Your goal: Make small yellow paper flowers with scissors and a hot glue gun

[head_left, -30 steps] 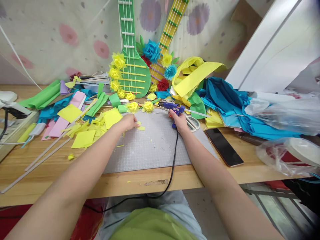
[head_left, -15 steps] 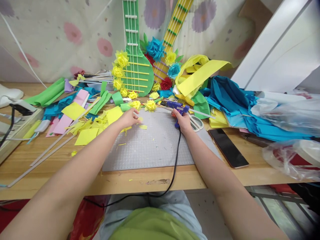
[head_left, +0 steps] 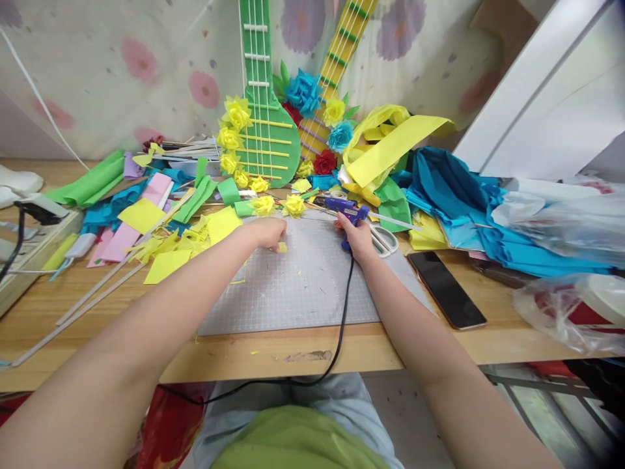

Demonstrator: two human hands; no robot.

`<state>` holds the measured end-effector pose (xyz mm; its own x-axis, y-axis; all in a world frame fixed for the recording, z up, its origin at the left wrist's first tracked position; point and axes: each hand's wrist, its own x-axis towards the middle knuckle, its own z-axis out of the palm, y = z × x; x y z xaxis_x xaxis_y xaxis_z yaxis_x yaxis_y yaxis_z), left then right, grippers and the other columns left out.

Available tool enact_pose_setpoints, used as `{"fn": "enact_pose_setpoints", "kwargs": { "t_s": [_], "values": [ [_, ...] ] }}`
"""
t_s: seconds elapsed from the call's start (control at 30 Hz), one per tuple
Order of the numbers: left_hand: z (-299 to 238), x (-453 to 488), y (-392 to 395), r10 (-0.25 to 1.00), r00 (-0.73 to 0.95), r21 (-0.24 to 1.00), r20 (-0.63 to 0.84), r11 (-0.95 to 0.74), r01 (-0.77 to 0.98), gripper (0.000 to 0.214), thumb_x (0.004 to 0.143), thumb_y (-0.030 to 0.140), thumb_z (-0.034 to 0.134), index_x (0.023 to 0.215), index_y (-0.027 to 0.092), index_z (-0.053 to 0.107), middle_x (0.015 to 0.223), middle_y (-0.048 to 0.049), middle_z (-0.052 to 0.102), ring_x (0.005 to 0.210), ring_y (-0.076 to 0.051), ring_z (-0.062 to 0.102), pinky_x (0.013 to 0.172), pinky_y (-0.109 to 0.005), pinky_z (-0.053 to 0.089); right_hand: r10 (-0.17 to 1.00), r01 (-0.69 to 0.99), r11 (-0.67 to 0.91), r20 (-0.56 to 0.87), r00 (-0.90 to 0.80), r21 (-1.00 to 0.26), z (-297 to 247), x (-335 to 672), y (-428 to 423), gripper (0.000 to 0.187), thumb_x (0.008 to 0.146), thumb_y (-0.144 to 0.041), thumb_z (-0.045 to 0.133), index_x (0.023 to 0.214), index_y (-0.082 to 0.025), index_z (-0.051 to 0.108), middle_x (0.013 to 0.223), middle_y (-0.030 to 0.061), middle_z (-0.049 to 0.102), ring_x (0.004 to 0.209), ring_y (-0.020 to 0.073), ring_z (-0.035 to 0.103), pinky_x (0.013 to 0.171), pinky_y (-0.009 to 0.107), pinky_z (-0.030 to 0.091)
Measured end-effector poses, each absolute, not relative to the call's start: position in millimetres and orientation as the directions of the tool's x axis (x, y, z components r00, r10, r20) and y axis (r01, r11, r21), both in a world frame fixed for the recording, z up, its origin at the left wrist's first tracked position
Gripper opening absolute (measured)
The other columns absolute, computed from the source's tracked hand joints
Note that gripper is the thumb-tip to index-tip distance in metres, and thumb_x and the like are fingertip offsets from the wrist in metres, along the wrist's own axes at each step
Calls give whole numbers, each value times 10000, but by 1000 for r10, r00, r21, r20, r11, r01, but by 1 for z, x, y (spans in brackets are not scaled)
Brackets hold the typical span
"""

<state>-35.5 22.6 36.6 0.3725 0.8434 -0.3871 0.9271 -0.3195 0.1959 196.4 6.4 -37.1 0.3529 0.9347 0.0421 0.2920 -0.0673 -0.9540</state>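
My left hand [head_left: 270,233] is over the upper part of the grey cutting mat [head_left: 278,306], fingers curled together and pointing down. A small yellow paper piece [head_left: 282,247] shows at its fingertips, partly covered by them. My right hand [head_left: 357,238] grips a blue-purple hot glue gun [head_left: 347,208] by the handle at the mat's upper right. A pale glue stick [head_left: 395,220] sticks out of the gun's back, and its black cord [head_left: 346,299] runs down over the table edge. Just beyond my left hand lie two yellow paper flowers, one on the left [head_left: 263,206] and one on the right [head_left: 293,206].
A green guitar shape [head_left: 271,146] and a yellow one [head_left: 336,58] lean at the back with paper flowers. Scissors [head_left: 383,240] lie beside my right hand, a phone [head_left: 446,290] farther right. Yellow paper scraps [head_left: 168,266] and long sticks [head_left: 88,303] lie left; blue paper [head_left: 439,176] sits right.
My left hand has moved slightly right and down, and its fingers have closed at the small yellow piece on the mat. The right hand and glue gun stay almost still.
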Motion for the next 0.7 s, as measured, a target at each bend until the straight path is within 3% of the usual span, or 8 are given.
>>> {"fn": "enact_pose_setpoints", "kwargs": {
  "t_s": [0.13,0.27,0.5,0.7],
  "values": [
    [38,-31,21,841,312,82,-442,-308,948,209,522,202,748,703,185,644,751,-34,671,762,-202,615,669,-259,417,936,299,-68,43,350,-952,-36,195,6,532,624,-674,554,736,-159,623,654,30,631,587,143,548,581,266,419],
    [38,-32,18,859,270,96,-436,-254,963,191,483,214,761,619,195,629,610,9,629,687,-164,594,609,-224,400,929,356,-97,44,369,-930,-32,193,3,537,630,-676,540,749,-161,633,650,38,638,617,175,573,596,283,430],
    [40,-35,11,863,317,151,-394,-279,948,167,539,174,713,675,204,622,757,3,669,705,-161,589,607,-236,373,937,490,-48,131,325,-870,-27,189,-5,520,644,-640,564,816,-160,667,791,91,682,778,253,613,729,348,447],
    [41,-36,6,869,328,139,-371,-298,944,319,574,191,679,884,215,611,886,-9,670,748,-161,587,586,-229,359,933,529,-65,136,333,-846,-26,189,-8,538,669,-642,541,858,-153,666,816,107,679,822,271,610,760,362,443]
  ]
}}
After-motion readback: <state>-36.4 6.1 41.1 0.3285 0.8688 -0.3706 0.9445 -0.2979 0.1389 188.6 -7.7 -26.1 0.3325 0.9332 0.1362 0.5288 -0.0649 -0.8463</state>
